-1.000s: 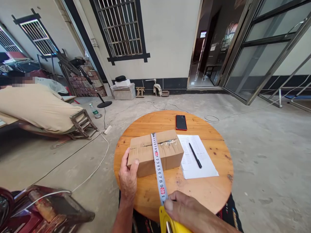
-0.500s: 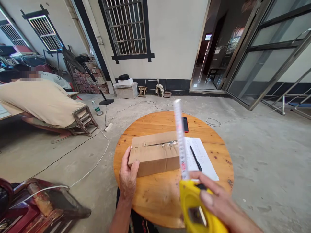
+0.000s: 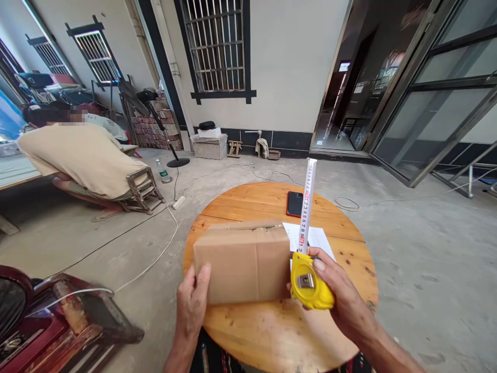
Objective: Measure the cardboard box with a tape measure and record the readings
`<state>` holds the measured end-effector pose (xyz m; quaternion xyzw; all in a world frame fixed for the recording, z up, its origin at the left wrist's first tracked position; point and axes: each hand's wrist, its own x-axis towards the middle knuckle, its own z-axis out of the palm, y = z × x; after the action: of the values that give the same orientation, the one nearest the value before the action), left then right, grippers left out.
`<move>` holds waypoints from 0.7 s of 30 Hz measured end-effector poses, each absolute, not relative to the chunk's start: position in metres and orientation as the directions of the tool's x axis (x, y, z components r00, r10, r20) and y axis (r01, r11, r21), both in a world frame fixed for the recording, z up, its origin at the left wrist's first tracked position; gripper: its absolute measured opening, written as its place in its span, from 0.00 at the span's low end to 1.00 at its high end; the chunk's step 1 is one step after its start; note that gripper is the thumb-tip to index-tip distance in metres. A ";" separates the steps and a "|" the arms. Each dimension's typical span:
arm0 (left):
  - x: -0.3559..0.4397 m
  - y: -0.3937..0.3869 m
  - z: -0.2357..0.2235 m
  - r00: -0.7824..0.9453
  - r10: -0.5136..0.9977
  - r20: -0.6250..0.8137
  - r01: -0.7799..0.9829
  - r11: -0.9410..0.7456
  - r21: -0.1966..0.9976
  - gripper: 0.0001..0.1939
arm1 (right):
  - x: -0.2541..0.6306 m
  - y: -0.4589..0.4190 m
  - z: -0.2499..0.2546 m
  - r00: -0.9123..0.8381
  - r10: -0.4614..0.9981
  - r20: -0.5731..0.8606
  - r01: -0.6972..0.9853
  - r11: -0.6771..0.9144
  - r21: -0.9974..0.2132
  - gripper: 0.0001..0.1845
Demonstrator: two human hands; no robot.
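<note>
A brown cardboard box [image 3: 240,269] is tipped up at the near side of the round wooden table [image 3: 279,331], its broad side facing me. My left hand [image 3: 193,298] grips the box's left edge, thumb on the front face. In my right hand [image 3: 334,280] is a yellow tape measure [image 3: 308,285], held beside the box's right end. Its white blade [image 3: 306,207] sticks out upward and away from me. Behind the box and tape lies a sheet of white paper [image 3: 320,239], partly hidden. A phone [image 3: 294,203] with a red edge rests farther back.
A person in a beige top [image 3: 85,155] sits on a small wooden chair [image 3: 145,189] at the left. A water bottle [image 3: 163,171], a standing fan [image 3: 166,129] and cables lie or stand on the concrete floor. A dark red wooden seat [image 3: 70,316] is at near left.
The box has been tilted up toward me. My right hand has brought the tape measure away from me, to the box's right end. The view has shifted slightly left.
</note>
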<state>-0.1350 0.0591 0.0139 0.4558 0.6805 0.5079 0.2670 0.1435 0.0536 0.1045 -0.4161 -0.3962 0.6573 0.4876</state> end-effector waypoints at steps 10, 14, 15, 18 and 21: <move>-0.149 0.041 0.034 -0.321 0.945 0.059 0.378 0.070 0.923 0.31 | 0.140 0.094 0.119 -0.198 0.928 -0.317 -0.217 -0.357 -0.909 0.22; -0.146 0.039 0.020 -0.381 0.923 0.049 0.244 0.049 0.968 0.34 | 0.147 0.081 0.115 -0.152 0.941 -0.302 -0.184 -0.327 -0.927 0.25; -0.146 0.037 0.016 -0.371 0.927 0.061 0.220 0.024 0.975 0.35 | 0.149 0.073 0.115 -0.163 0.939 -0.302 -0.177 -0.329 -0.928 0.27; -0.143 0.028 0.000 -0.325 0.940 0.100 0.212 -0.030 0.977 0.41 | 0.152 0.045 0.104 -0.330 0.854 -0.402 -0.163 -0.471 -0.867 0.31; -0.140 0.019 -0.016 -0.323 0.935 0.145 0.224 -0.074 0.972 0.46 | 0.142 0.018 0.082 -0.497 0.729 -0.471 -0.034 -0.559 -0.829 0.36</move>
<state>-0.1399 0.0189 -0.0161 0.4837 0.5989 0.5503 0.3233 0.1422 0.0180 0.0824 -0.4355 -0.3988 0.7679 0.2483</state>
